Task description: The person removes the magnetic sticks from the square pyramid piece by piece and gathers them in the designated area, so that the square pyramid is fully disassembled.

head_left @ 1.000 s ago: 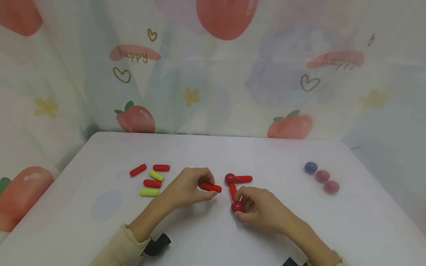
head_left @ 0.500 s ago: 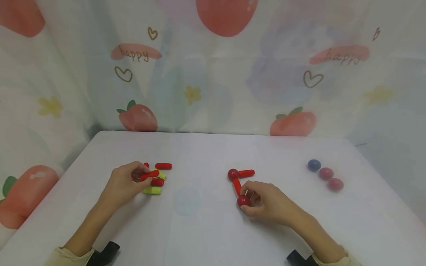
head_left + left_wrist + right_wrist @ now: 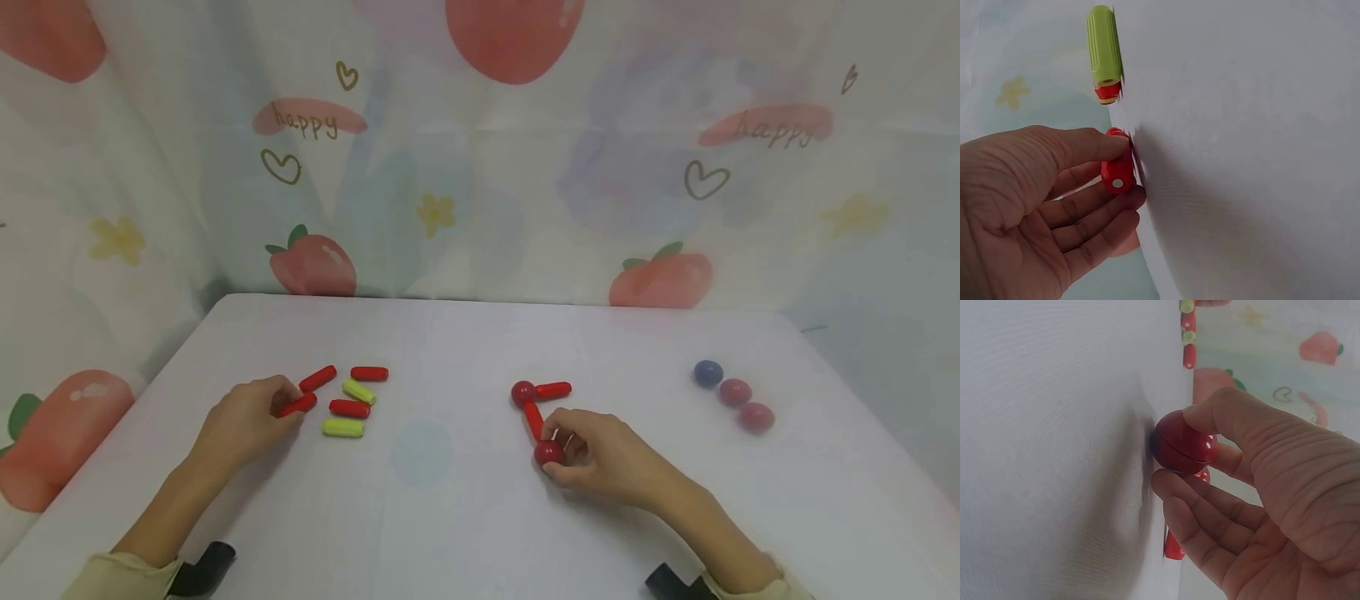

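My left hand [image 3: 279, 406] pinches a red rod [image 3: 298, 405] between thumb and fingers, low on the white table [image 3: 450, 517], at the left edge of a group of loose rods. The left wrist view shows that rod [image 3: 1117, 172] end-on against the table, with a green rod [image 3: 1104, 45] beyond it. My right hand [image 3: 561, 454] grips a red ball [image 3: 549, 452]. This ball sits at the near end of a red rod [image 3: 533, 419] that leads to a second red ball [image 3: 522, 392], from which another red rod [image 3: 553, 389] points right. In the right wrist view, thumb and fingers wrap the ball [image 3: 1182, 444].
Loose rods lie right of my left hand: red ones [image 3: 317, 378] [image 3: 369, 373] [image 3: 349, 408] and yellow-green ones [image 3: 358, 391] [image 3: 342, 427]. A blue ball [image 3: 707, 372] and two magenta balls [image 3: 731, 391] [image 3: 753, 417] sit at the far right. A printed curtain hangs behind the table.
My left hand has carried the red rod from the middle of the table leftward to the group of rods and lowered it. The right hand has stayed on its ball.
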`<state>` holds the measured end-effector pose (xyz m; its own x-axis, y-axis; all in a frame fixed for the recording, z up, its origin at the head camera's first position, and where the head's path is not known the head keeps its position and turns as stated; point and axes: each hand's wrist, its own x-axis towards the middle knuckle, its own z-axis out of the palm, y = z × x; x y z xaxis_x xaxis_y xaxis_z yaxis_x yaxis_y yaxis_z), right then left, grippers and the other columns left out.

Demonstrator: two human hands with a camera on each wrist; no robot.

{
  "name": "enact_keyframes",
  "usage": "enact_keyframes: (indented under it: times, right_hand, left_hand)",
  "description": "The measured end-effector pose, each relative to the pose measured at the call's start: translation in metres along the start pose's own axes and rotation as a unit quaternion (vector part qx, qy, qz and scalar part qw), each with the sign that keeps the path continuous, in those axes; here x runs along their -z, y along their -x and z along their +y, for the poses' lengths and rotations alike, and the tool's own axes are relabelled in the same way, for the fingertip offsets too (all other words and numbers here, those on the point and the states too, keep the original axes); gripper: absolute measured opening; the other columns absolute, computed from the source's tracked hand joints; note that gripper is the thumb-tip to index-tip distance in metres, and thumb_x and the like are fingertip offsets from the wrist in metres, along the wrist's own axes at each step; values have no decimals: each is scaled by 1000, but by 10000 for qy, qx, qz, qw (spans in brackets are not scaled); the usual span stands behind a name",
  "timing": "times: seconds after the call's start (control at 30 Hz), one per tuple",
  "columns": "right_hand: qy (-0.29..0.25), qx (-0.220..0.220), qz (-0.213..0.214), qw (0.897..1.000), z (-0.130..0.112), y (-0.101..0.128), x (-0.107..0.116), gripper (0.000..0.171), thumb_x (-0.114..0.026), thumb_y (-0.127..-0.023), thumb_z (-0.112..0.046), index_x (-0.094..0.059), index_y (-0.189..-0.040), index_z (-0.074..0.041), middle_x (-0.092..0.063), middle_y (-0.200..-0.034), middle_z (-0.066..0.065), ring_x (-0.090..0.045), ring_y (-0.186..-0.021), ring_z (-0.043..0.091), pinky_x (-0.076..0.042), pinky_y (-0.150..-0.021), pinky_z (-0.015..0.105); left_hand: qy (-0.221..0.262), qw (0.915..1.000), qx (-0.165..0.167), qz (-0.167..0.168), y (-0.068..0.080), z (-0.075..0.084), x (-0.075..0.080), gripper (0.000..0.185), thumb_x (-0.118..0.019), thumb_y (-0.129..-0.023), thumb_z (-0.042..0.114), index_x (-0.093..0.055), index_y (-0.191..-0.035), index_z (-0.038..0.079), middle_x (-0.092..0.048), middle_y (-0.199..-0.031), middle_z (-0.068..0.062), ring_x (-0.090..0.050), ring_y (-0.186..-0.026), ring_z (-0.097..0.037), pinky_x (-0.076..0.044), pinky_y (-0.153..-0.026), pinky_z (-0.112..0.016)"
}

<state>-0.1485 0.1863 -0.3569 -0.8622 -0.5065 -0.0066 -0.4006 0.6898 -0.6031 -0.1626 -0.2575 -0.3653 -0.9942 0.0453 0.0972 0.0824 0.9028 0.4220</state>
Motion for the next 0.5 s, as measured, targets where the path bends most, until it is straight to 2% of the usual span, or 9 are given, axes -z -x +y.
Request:
enact_keyframes:
  times: [0.2,0.33,0.4,0.5]
  right_hand:
    - [-19,48,3,10000,1,0,0,28,-83,-85,-18,-65,-105,-22,-63,-87,-13,-58,-80,8,-53,-70,24]
    - [-26,119,-38,9999,0,0,0,28,-81,-85,-15,-65,-106,-23,-63,-89,-13,-59,-82,7,-53,-72,24]
    - [9,146,-23,9999,0,0,0,28,-80,-84,-13,-65,-105,-23,-63,-89,-13,-59,-82,7,-54,-73,25]
    - [61,171,15,9998,0,1,1,28,-79,-83,-11,-65,-104,-22,-63,-89,-13,-59,-83,8,-54,-75,26]
  left_hand:
    - [-187,9996,7,-204,-3,2,1,29,-82,-83,14,-67,-103,0,-71,-86,-12,-64,-73,-23,-57,-63,-41]
    - [-233,9997,-72,69,2,14,5,33,-83,-84,17,-67,-106,-1,-72,-93,-17,-65,-77,-28,-57,-61,-41]
    - [-193,9990,-310,267,6,28,6,34,-83,-84,18,-67,-107,0,-73,-96,-18,-66,-80,-30,-58,-64,-43]
    - [64,9953,-852,466,9,53,1,30,-85,-82,16,-70,-105,3,-75,-94,-13,-68,-82,-28,-59,-67,-42]
